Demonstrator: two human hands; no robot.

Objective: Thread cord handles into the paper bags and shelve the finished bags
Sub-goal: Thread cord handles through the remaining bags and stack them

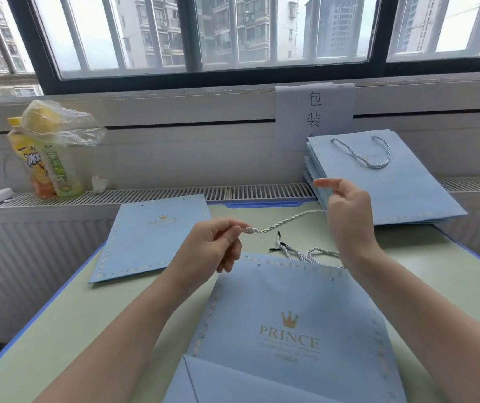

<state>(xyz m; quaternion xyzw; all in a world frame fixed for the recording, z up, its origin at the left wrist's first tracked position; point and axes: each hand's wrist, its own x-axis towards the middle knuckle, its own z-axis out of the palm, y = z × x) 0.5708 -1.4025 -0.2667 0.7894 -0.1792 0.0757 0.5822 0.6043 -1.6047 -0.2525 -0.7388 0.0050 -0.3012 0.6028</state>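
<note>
Flat bag [291, 330] below cord [285, 222] stretched sideways between both hands.

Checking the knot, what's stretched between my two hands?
Head view: a white twisted cord spans from left hand to right hand, above the green tabletop.

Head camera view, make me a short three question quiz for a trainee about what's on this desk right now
1. True or false: the bag nearest the person lies flat on the desk.
2. What is stretched between the left hand and the right hand?
A. tape
B. a twisted cord
C. a ruler
3. Where is the stack of bags whose top bag already has a handle?

Key:
1. True.
2. B.
3. At the far right, leaning against the wall under the window, its lower edge at the desk's far edge.
</note>
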